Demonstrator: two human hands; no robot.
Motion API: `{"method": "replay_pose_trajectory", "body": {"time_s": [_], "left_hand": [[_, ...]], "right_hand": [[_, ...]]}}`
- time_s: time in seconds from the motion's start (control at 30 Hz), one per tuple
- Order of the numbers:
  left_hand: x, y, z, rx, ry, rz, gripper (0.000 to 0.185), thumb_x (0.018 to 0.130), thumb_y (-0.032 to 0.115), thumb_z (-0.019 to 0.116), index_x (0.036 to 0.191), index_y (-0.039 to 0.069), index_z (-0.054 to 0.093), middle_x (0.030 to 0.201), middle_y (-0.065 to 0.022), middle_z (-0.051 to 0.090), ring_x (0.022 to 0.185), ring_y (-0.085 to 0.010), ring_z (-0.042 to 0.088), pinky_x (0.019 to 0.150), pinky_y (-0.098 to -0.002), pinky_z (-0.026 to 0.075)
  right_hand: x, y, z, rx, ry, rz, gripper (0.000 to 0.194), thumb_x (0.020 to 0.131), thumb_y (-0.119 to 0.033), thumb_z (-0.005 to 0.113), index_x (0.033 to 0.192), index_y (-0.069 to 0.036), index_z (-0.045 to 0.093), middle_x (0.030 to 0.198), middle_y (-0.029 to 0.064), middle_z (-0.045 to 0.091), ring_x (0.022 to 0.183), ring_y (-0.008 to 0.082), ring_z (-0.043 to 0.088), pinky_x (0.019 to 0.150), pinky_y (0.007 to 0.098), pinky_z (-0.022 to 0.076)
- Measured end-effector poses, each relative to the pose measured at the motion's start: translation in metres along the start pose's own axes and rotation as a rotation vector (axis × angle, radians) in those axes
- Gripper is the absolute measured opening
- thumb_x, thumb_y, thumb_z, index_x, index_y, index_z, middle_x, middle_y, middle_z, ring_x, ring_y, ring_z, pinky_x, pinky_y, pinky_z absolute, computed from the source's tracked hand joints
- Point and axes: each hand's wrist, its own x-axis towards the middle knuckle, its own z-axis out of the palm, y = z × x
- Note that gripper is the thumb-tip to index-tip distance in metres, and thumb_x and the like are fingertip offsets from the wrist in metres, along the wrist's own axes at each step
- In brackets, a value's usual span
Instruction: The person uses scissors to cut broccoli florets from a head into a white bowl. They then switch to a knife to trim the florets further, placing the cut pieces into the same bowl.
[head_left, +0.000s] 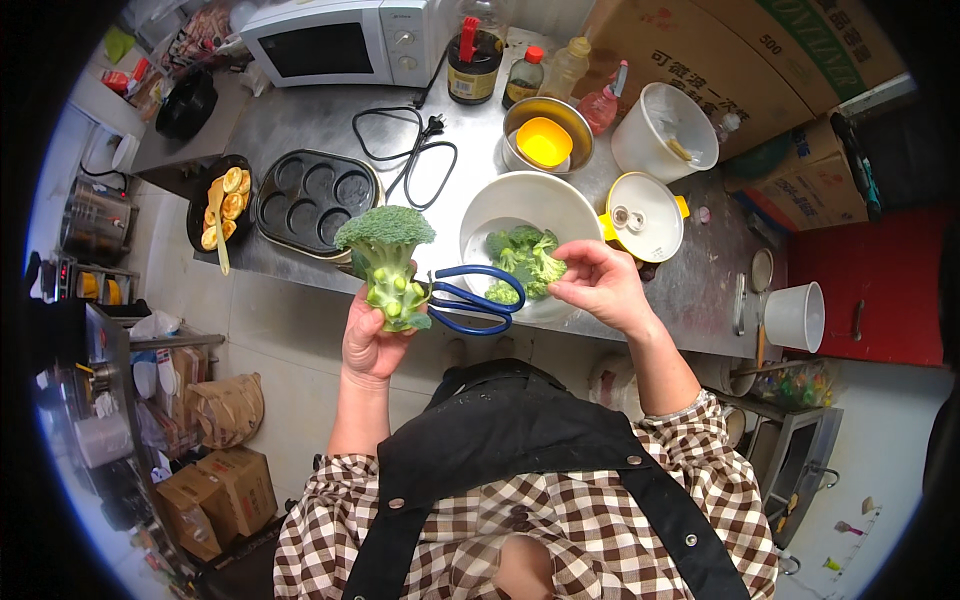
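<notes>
My left hand (371, 341) grips a large broccoli head (386, 262) upright, with several cut stubs showing on its stalk. Blue-handled scissors (480, 289) jut out to the right from the same hand; their blades are hidden behind the broccoli and fingers. Between the thumb and fingers of my right hand (604, 289) is a small broccoli floret (550, 266), over the white plastic tub (577, 206). More cut florets (517, 244) lie at the bottom of the tub, partly covered by the scissor handles.
A black muffin pan (319, 199) and a frying pan (217, 165) of browned rounds sit left. Behind are a power cord (412, 154), microwave (337, 45), sauce jug (472, 71) and steel bowl (517, 154) holding a yellow one. A yellow-rimmed lid (652, 217) lies right of the tub.
</notes>
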Motion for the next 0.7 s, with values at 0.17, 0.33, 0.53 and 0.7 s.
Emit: {"method": "replay_pose_trajectory", "body": {"time_s": [0.17,0.33,0.53,0.7], "left_hand": [[-0.002,-0.001,-0.001,0.006,0.026,-0.005,0.066,0.074,0.012,0.071,0.132,0.002,0.04,0.13,-0.0154,0.047,0.097,-0.0292,0.057,0.068,-0.0288,0.053],[0.002,-0.009,0.003,0.038,0.071,-0.065,0.07,0.075,0.015,0.071,0.134,0.0,0.036,0.13,-0.0131,0.046,0.092,-0.0269,0.054,0.065,-0.0236,0.049],[0.016,-0.025,0.02,0.027,0.048,-0.114,0.043,0.08,0.013,0.066,0.118,0.002,0.051,0.104,-0.0129,0.061,0.086,-0.0241,0.061,0.071,-0.0283,0.052],[0.024,-0.029,0.031,0.141,0.062,-0.102,0.05,0.081,0.015,0.066,0.124,-0.001,0.046,0.109,-0.0129,0.059,0.088,-0.0221,0.06,0.07,-0.0249,0.051]], "right_hand": [[0.002,0.003,0.0,-0.16,0.047,-0.045,0.033,0.072,-0.004,0.075,0.102,0.0,0.061,0.083,0.0049,0.063,0.071,0.0081,0.061,0.063,0.0218,0.0515],[0.004,-0.002,0.015,-0.564,0.153,-0.305,0.028,0.074,-0.007,0.071,0.099,-0.001,0.061,0.091,0.0133,0.063,0.072,0.0201,0.064,0.063,0.0293,0.053],[-0.015,-0.027,0.045,-1.02,0.168,-0.803,0.032,0.06,-0.015,0.075,0.086,-0.004,0.062,0.093,0.0117,0.058,0.078,0.0254,0.057,0.066,0.035,0.0482],[-0.028,-0.022,0.05,-1.174,0.176,-0.779,0.037,0.056,-0.013,0.072,0.091,-0.002,0.061,0.087,0.0101,0.057,0.076,0.0239,0.056,0.068,0.034,0.0475]]}}
